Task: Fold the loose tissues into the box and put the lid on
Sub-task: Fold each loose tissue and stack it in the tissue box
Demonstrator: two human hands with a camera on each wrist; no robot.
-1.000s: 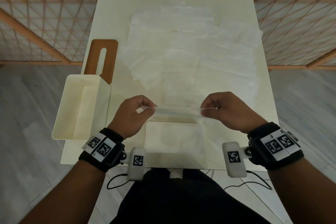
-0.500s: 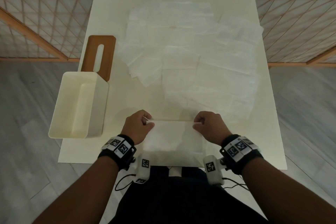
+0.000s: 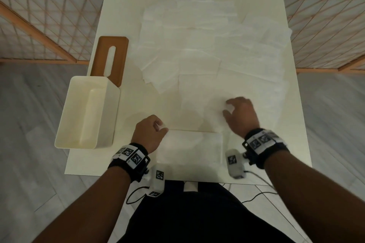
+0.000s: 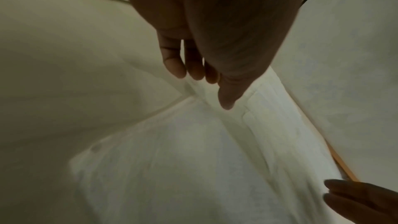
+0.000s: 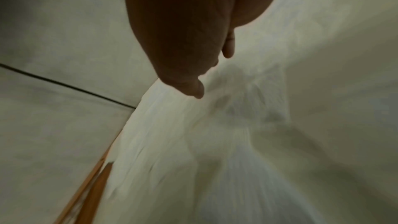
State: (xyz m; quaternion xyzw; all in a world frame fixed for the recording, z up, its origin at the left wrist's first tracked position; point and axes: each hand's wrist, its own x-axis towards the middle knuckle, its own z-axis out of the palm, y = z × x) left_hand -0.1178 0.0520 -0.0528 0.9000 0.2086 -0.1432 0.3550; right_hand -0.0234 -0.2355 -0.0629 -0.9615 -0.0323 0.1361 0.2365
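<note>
A folded white tissue [image 3: 191,148] lies flat at the table's near edge, also in the left wrist view [image 4: 172,168]. My left hand [image 3: 161,126] rests at its far left corner, and its fingers [image 4: 178,69] hang loosely curled over the fold, thumb apart from them. My right hand [image 3: 227,107] is out over the loose tissues [image 3: 207,49], fingers spread and bent down, tips touching a sheet [image 5: 247,108] that puckers under them. The cream box [image 3: 87,112] stands open and empty at the left edge. Its brown slotted lid [image 3: 110,57] lies flat behind it.
The cream table [image 3: 122,16] is covered by overlapping sheets from the middle to its far and right sides. An orange lattice fence [image 3: 49,31] runs behind and beside it. The box overhangs the table's left edge. Grey floor surrounds the table.
Both hands brought the tissue's far edge toward me and laid it down folded. The right hand has since let go and moved forward and right onto the loose sheets; the left stayed at the fold's corner.
</note>
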